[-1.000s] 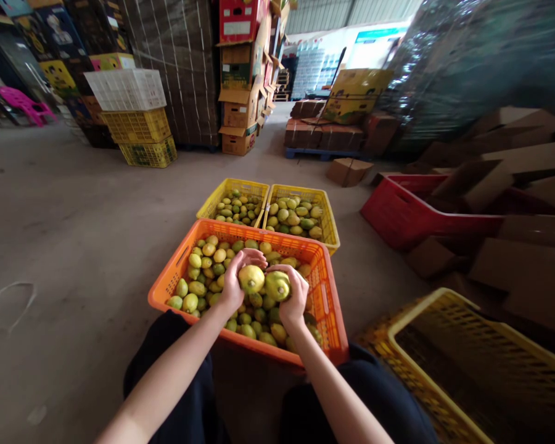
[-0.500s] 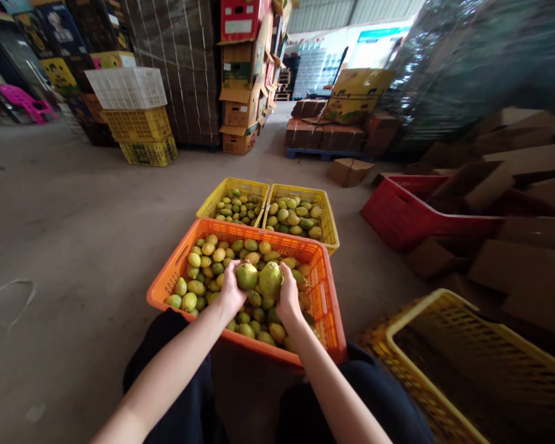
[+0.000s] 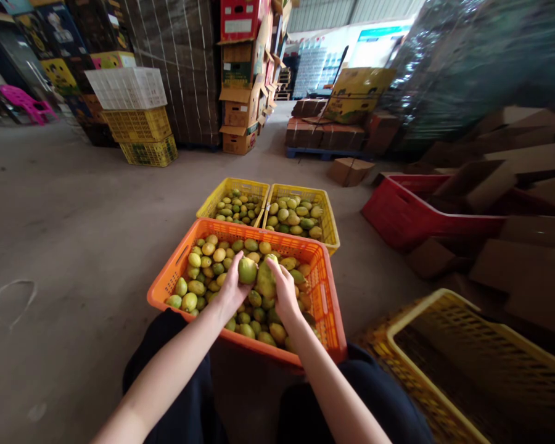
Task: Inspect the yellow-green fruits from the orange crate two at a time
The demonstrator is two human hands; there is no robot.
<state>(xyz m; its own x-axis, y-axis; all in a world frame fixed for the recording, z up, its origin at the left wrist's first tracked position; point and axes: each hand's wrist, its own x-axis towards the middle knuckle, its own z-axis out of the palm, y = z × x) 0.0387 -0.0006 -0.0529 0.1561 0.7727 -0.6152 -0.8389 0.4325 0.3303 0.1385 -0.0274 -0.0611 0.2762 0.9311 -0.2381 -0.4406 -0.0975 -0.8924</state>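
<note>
Over the orange crate (image 3: pixel 326 308) both my hands are raised, each closed around a lemon. My left hand (image 3: pixel 232 287) grips a round, green lemon (image 3: pixel 247 271) from its left side. In my right hand (image 3: pixel 285 291) is a larger, yellow-green lemon (image 3: pixel 265 282), tilted, with the fingers over its upper right side. The two fruits are side by side; whether they touch I cannot tell. Beneath them the crate holds many loose lemons (image 3: pixel 195 287), from green to yellow, partly hidden by my hands and forearms.
Two yellow crates (image 3: pixel 330 225) of similar fruit stand against the orange crate's far side. A yellow crate (image 3: pixel 437 364) is at my right knee. Beyond it are a red crate (image 3: pixel 388 213) and cardboard boxes (image 3: pixel 518 271). Stacked crates (image 3: pixel 139 126) stand farther left.
My right hand has turned its lemon, and its fingers now lie over the top. The left hand has rotated slightly, with its thumb raised. Both fruits remain held.
</note>
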